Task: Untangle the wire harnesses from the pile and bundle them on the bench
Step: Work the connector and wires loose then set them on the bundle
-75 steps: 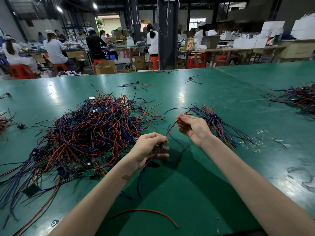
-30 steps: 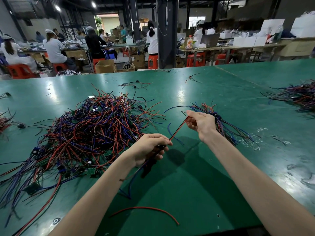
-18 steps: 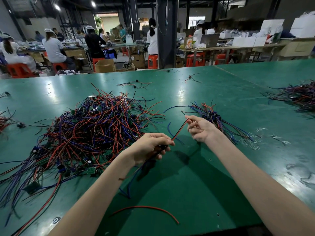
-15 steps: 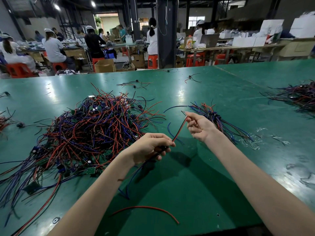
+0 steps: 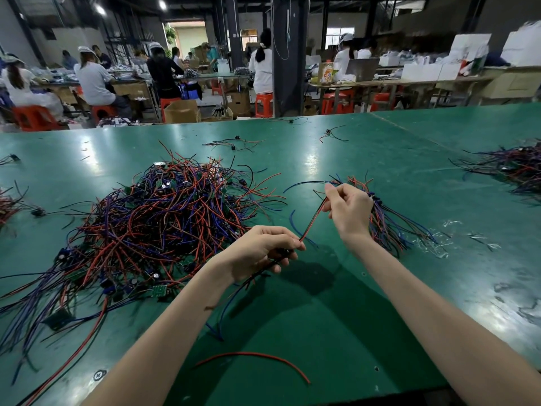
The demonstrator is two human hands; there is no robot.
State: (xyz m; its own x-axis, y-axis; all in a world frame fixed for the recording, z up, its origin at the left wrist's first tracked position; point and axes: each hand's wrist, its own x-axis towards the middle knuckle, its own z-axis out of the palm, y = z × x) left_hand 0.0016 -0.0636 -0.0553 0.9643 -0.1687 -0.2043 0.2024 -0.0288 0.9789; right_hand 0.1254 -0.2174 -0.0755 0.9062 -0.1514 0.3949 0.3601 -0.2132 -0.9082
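A big tangled pile of red, blue and black wire harnesses (image 5: 164, 227) with small green circuit boards lies on the green bench (image 5: 322, 332) at left. My left hand (image 5: 260, 252) grips one harness (image 5: 311, 222) near its black connector, its blue and black tails hanging down to the bench. My right hand (image 5: 348, 210) pinches the red and black leads of the same harness, stretched taut between both hands. Behind my right hand lies a smaller sorted bundle of harnesses (image 5: 392, 227).
A loose red wire (image 5: 257, 357) lies near the front edge. Another wire pile (image 5: 515, 168) sits at the far right, stray wires (image 5: 234, 143) at the back, more wires (image 5: 8, 203) at the left edge. People work at benches beyond.
My right hand has slid up along the red and black leads, pulling them straighter. My left hand has stayed put, holding the connector end.
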